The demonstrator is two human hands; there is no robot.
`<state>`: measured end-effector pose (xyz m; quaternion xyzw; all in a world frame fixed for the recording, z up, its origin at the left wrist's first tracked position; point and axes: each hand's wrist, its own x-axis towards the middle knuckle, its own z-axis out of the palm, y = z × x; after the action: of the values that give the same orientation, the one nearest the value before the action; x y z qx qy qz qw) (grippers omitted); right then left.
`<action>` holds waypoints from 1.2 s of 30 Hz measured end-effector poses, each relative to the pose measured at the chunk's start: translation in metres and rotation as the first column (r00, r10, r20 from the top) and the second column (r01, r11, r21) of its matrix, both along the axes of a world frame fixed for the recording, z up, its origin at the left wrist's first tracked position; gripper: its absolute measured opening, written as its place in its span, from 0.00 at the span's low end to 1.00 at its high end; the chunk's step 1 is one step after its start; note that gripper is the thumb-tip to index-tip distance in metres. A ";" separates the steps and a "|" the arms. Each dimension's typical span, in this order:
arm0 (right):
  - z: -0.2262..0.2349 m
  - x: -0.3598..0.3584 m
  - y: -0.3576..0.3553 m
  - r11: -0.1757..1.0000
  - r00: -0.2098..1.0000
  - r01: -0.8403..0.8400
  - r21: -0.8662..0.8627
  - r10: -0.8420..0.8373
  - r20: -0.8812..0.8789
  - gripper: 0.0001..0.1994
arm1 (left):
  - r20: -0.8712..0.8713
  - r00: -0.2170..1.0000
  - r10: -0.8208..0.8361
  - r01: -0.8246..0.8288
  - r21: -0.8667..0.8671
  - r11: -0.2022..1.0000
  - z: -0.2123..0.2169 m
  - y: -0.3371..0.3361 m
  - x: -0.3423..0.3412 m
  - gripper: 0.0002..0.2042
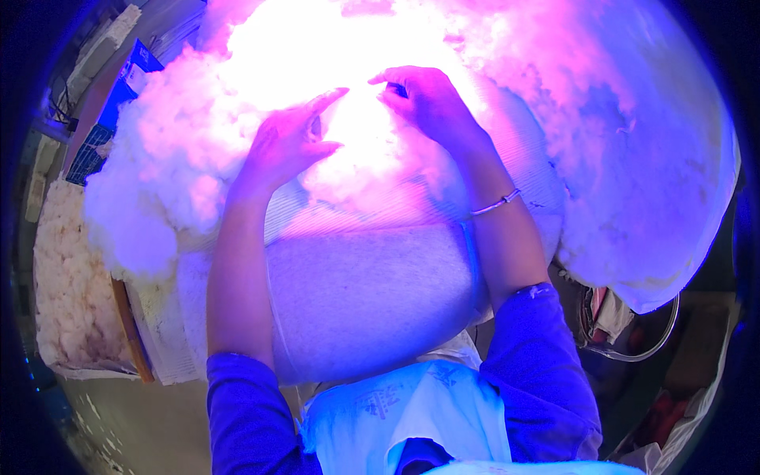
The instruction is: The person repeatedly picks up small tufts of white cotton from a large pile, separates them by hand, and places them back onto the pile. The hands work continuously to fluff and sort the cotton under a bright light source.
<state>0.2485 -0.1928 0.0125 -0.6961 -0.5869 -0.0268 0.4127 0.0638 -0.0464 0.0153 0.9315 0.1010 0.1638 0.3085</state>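
Note:
A big white fabric sack (364, 301) rests against my body, its open top filled with loose white fibre stuffing (356, 158). My left hand (289, 146) lies on the stuffing at the sack's mouth, fingers stretched forward and apart. My right hand (423, 99) is just beyond it, fingers curled and pinching at the fluff; strong light washes out what lies between the fingertips. A thin bangle (495, 204) sits on my right wrist. Both sleeves are blue.
A heap of the same white stuffing (158, 158) spreads to the left and far side. A large stuffed white bag (649, 174) bulges at the right. A bin of cream-coloured fibre (71, 293) stands at the left. A blue box (127, 79) sits upper left.

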 end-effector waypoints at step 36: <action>-0.001 -0.018 0.017 0.971 0.950 -0.229 0.072 0.239 -0.201 0.07 | 0.346 0.937 0.051 -0.037 -0.045 0.998 -0.002 -0.014 0.020 0.20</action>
<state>0.2303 -0.1756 0.0114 -0.6106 -0.6178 0.0812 0.4887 0.0839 -0.0608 0.0138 0.8795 0.0690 0.3303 0.3355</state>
